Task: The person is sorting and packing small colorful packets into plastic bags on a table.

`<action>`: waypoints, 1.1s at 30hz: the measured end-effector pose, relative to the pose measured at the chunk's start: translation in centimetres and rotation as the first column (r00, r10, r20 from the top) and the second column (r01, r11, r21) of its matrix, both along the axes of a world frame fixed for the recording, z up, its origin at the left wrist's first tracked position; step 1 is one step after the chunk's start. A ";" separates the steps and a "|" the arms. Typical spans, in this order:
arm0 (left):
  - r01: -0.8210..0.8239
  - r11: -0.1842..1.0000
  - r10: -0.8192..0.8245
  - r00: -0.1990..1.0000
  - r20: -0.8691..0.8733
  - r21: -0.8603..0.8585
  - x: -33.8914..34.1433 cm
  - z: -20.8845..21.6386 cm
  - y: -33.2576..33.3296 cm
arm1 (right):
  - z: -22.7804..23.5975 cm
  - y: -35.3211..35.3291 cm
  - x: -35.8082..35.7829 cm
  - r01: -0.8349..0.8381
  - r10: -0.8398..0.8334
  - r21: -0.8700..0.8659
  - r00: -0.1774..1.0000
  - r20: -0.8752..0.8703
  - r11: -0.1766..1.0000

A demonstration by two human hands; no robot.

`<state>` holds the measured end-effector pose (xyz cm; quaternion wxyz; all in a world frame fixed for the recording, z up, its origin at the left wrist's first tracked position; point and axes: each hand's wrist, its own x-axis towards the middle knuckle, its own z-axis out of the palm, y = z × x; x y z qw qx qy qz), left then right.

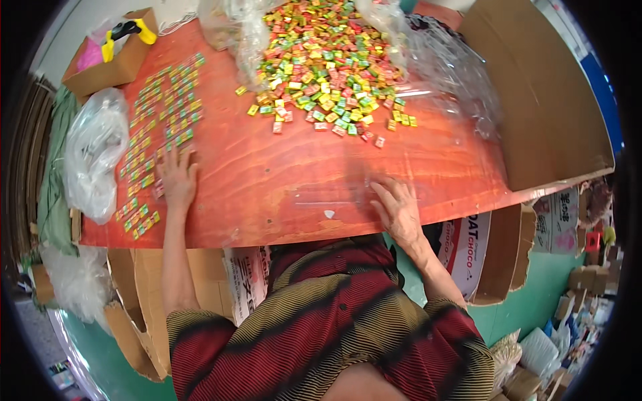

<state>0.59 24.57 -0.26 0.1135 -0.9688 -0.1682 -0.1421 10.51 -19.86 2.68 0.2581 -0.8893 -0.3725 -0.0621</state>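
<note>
Small wrapped sweets in yellow, green and red point(162, 107) lie in several slanting rows on the left of the red table point(261, 180). My left hand point(177, 177) rests at the right edge of these rows, fingers stretched and spread, touching or just above the nearest sweets. Close to the table's front edge is my right hand point(399, 210), its fingers loosely curved and apart. A thin clear plastic strip or sleeve point(328, 203) lies beside and partly under it; whether the fingertips touch it is hard to see. A big heap of the same sweets point(328, 67) covers the back middle.
Clear plastic bags point(244, 40) flank the heap, with clear plastic packaging point(455, 73) to its right. A cardboard sheet point(538, 93) stands at the right edge. At left are a crumpled clear bag point(97, 154) and an open carton point(110, 73). Below the table are cardboard boxes point(180, 281).
</note>
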 end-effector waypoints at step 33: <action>0.508 0.716 -0.406 0.861 0.306 -0.479 10.5 -1.8 -20.3 | -3.5 7.3 9.0 0.164 -0.154 -0.045 0.974 0.167 0.986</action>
